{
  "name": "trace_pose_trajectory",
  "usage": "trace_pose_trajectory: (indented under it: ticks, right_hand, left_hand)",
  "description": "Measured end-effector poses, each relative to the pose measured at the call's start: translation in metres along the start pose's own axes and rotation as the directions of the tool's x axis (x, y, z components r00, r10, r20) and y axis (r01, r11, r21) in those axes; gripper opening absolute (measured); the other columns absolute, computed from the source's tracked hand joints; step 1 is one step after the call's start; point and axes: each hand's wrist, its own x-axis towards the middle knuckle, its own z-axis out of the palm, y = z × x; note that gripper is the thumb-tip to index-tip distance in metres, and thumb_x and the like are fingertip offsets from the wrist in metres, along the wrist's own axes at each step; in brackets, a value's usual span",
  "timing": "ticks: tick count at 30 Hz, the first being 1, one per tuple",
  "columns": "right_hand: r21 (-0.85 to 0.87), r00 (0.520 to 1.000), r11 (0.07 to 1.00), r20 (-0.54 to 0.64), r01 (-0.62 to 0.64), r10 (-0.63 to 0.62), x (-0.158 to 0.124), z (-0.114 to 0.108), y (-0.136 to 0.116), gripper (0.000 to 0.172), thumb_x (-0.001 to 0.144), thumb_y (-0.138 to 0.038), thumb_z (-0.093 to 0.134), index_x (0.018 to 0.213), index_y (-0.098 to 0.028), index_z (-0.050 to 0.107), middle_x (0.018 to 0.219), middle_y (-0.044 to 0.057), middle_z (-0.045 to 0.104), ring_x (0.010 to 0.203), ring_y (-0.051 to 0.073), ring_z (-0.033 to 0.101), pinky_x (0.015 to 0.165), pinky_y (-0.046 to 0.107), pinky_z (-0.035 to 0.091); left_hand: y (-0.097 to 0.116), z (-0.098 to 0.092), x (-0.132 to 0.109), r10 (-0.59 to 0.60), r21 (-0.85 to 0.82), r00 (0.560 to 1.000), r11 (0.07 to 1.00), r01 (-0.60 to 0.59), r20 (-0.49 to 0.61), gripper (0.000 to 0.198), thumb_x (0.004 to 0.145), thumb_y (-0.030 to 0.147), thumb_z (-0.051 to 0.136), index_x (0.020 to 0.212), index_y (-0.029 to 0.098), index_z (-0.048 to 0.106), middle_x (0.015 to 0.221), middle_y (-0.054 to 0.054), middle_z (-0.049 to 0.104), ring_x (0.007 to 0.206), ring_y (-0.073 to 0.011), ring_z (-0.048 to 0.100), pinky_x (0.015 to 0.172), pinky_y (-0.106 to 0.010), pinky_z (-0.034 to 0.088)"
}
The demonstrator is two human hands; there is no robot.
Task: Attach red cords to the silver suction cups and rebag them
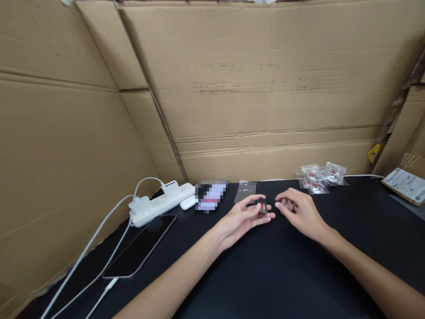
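Over the black table, my left hand (239,221) grips a small, round, shiny metallic piece with red on it (262,207), held between thumb and fingers. To its right, my right hand (300,212) is curled with thumb and fingertips close together. Something small with a bit of red shows under those fingers, too hidden to name. The hands are a short gap apart. Just behind my left hand lies a flat clear plastic bag (246,191). Beyond my right hand, several clear bags with round silvery and red pieces (320,178) lie in a pile.
At the left are a white power strip (162,204) with cables, a dark tablet (141,246), a white case (188,202) and a blurred-out phone-like item (211,196). A labelled parcel (407,184) sits far right. Cardboard walls (265,97) enclose the back and sides.
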Motion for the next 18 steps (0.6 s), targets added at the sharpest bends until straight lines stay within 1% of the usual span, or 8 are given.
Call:
trace_pose_trajectory:
  ticks: [2,4,8,11,13,15,17,18]
  right_hand:
    - [0.079,0.992,0.994,0.089,0.081,-0.088,-0.003,0.003,-0.012,0.015,0.092,-0.027,0.056,0.101,-0.022,0.066,0.082,0.004,0.061,0.066,0.015,0.054,0.063,0.027,0.043]
    - [0.115,0.98,0.987,0.151,0.112,-0.129,-0.006,0.006,-0.019,0.014,0.093,-0.024,0.053,0.099,-0.022,0.065,0.085,0.004,0.061,0.068,0.015,0.054,0.063,0.027,0.044]
    - [0.141,0.977,0.986,0.18,0.087,-0.112,-0.011,0.012,-0.022,0.009,0.092,-0.02,0.053,0.089,-0.021,0.061,0.075,0.002,0.059,0.065,0.014,0.054,0.059,0.026,0.042]
    - [0.263,0.985,0.965,0.169,-0.024,-0.022,-0.011,0.015,-0.021,0.006,0.089,-0.021,0.056,0.084,-0.02,0.059,0.07,0.0,0.061,0.059,0.013,0.057,0.056,0.025,0.044]
    - [0.398,0.986,0.907,0.138,-0.139,0.091,-0.008,0.014,-0.018,0.006,0.087,-0.023,0.058,0.082,-0.02,0.058,0.068,0.001,0.063,0.058,0.014,0.06,0.055,0.025,0.047]
    - [0.515,0.971,0.824,0.095,-0.237,0.22,-0.005,0.011,-0.014,0.009,0.084,-0.027,0.061,0.08,-0.02,0.056,0.063,0.0,0.063,0.055,0.014,0.06,0.051,0.025,0.047]
    - [0.564,0.951,0.776,0.058,-0.283,0.304,-0.001,0.006,-0.008,0.014,0.08,-0.029,0.064,0.076,-0.02,0.054,0.062,0.001,0.063,0.051,0.014,0.058,0.047,0.025,0.045]
    - [0.546,0.951,0.789,0.046,-0.282,0.307,0.001,0.003,-0.005,0.014,0.079,-0.028,0.065,0.076,-0.02,0.054,0.064,0.001,0.064,0.051,0.013,0.057,0.047,0.025,0.044]
  left_hand:
    - [-0.002,0.002,-0.001,-0.021,0.046,0.999,0.999,0.02,0.028,0.044,0.078,0.026,0.079,0.117,0.017,0.06,0.104,-0.01,0.071,0.1,-0.0259,0.069,0.102,-0.048,0.046]
    - [-0.004,0.003,-0.002,-0.036,0.098,0.999,0.995,0.033,0.031,0.044,0.078,0.028,0.078,0.117,0.018,0.061,0.102,-0.009,0.071,0.099,-0.0243,0.069,0.1,-0.048,0.048]
    - [-0.005,0.003,-0.004,-0.049,0.168,0.998,0.985,0.04,0.05,0.044,0.077,0.03,0.079,0.115,0.017,0.062,0.097,-0.009,0.071,0.096,-0.0241,0.069,0.097,-0.048,0.049]
    - [-0.001,0.004,-0.004,-0.035,0.211,0.998,0.977,0.025,0.042,0.042,0.076,0.028,0.08,0.111,0.015,0.061,0.093,-0.009,0.072,0.092,-0.0231,0.07,0.095,-0.045,0.049]
    - [0.002,0.004,-0.003,-0.006,0.237,0.999,0.972,-0.003,0.033,0.042,0.076,0.027,0.08,0.111,0.015,0.06,0.092,-0.008,0.072,0.089,-0.0226,0.071,0.094,-0.045,0.049]
    - [0.004,0.001,-0.001,0.04,0.279,0.999,0.959,-0.041,0.008,0.041,0.075,0.026,0.079,0.109,0.016,0.058,0.095,-0.009,0.072,0.091,-0.0235,0.071,0.093,-0.045,0.05]
    - [0.006,-0.002,0.001,0.106,0.373,0.994,0.924,-0.087,-0.032,0.04,0.073,0.025,0.081,0.103,0.017,0.056,0.1,-0.01,0.072,0.093,-0.0236,0.07,0.092,-0.044,0.05]
    - [0.006,-0.004,0.002,0.146,0.443,0.988,0.89,-0.111,-0.044,0.039,0.071,0.024,0.081,0.099,0.017,0.055,0.102,-0.01,0.072,0.093,-0.0229,0.07,0.092,-0.043,0.05]
